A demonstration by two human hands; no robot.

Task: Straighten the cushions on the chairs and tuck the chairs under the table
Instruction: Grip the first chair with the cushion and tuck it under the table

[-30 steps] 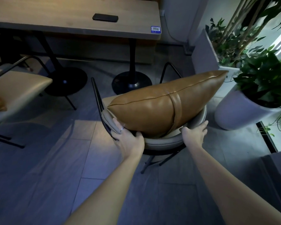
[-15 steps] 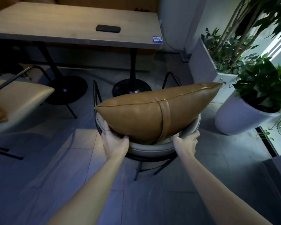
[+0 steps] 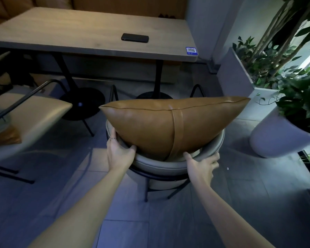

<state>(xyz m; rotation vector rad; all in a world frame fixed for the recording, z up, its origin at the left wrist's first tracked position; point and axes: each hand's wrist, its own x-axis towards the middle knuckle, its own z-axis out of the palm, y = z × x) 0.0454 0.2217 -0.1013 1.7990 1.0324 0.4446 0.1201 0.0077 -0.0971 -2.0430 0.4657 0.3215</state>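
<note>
Grey floor tiles run up to a long wooden table [image 3: 89, 31] with a dark phone [image 3: 135, 37] lying on it; planters with leafy plants [image 3: 297, 97] stand off to the table's right end.

From the head camera, the nearer chair [image 3: 168, 163] sits short of the table, facing it, its front legs close to the table's round bases. A tan cushion [image 3: 168, 126] leans upright in its curved back. The left hand [image 3: 119, 152] has its fingers wrapped over the backrest rim with the thumb against the cushion; the right hand [image 3: 203, 164] is clamped on the rim too.

Judging by this, the tucking-in step is under way. Next would be a straight, level push toward the table. A second chair [image 3: 30, 119] left of the table, possibly with its own cushion, awaits.
</note>
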